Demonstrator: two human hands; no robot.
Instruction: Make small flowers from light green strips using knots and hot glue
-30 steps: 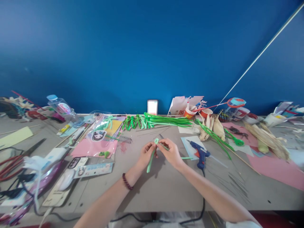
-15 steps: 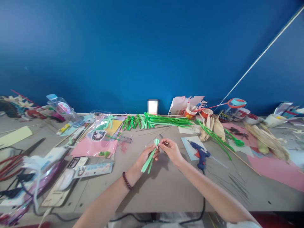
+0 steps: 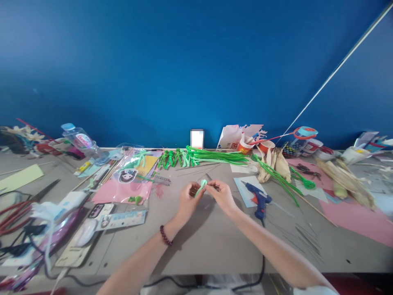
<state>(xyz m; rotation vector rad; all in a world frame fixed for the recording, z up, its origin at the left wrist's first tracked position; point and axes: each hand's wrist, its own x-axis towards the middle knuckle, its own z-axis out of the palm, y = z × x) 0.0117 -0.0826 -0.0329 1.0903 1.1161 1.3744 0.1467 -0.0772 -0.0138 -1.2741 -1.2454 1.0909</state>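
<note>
Between my two hands is a light green pipe cleaner piece [image 3: 203, 183] with a rounded, coiled top. My left hand [image 3: 189, 199] pinches it from the left, its fingers curled, and hides most of the lower strands. On the other side the fingertips of my right hand [image 3: 221, 196] are closed on the edge of the coiled top. Beyond the hands lies a row of green pipe cleaner pieces [image 3: 176, 158], with long green stems [image 3: 221, 156] stretching to the right. A blue glue gun [image 3: 260, 200] rests on pale paper to the right of my right hand.
At left lie a plastic bag [image 3: 138, 180] over pink paper, a phone [image 3: 76, 248], red-handled scissors [image 3: 18, 213] and a water bottle [image 3: 80, 139]. To the right are dried husks [image 3: 281, 166], thin wires [image 3: 308, 239] and pink paper [image 3: 359, 221]. A black cable [image 3: 263, 262] hangs over the front edge.
My left hand has turned, so its back now faces up and the strands that hung below it are mostly hidden. My right hand stays at the coiled top.
</note>
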